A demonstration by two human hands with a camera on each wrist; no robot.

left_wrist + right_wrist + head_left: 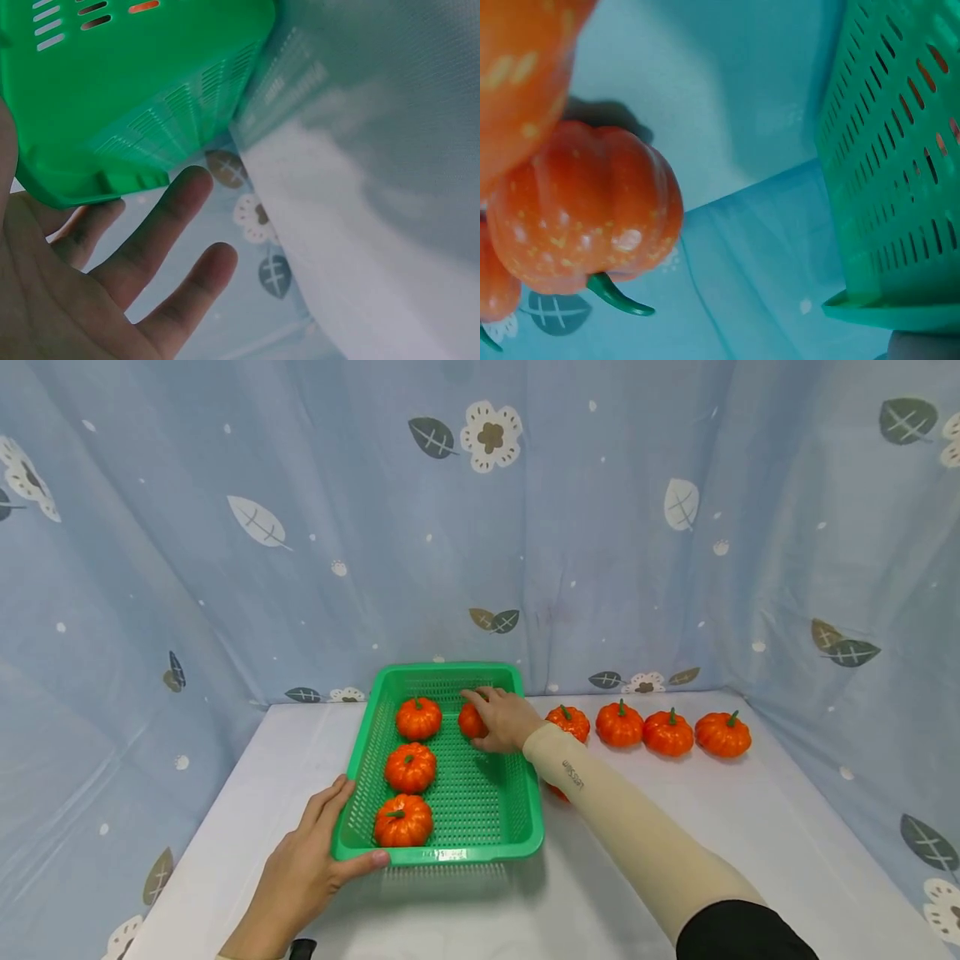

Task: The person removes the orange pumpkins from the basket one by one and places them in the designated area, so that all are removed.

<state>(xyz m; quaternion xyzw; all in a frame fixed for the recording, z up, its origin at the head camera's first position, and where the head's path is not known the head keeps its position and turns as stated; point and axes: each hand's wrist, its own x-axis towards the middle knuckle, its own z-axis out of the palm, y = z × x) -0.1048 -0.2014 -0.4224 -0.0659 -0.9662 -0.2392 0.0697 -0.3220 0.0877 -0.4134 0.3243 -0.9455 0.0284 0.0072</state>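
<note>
My right hand [506, 718] reaches over the right side of the green basket [438, 857], with its fingers and thumb around a small orange pumpkin [470, 720] inside. Part of that pumpkin is hidden behind the hand. Down the basket's left side sit three more pumpkins, at the back [418, 720], middle [410, 768] and front [403, 822]. My left hand [303, 860] rests against the basket's front left corner, thumb at the front rim and fingers along the outer left side. In the left wrist view, the left fingers [154, 247] are spread and fairly straight.
Several orange pumpkins with green stems [621, 724] stand in a row to the right of the basket. Another pumpkin [558, 792] is mostly covered by the right forearm. A white table [637, 902] bears everything, and a blue patterned curtain [600, 527] hangs behind.
</note>
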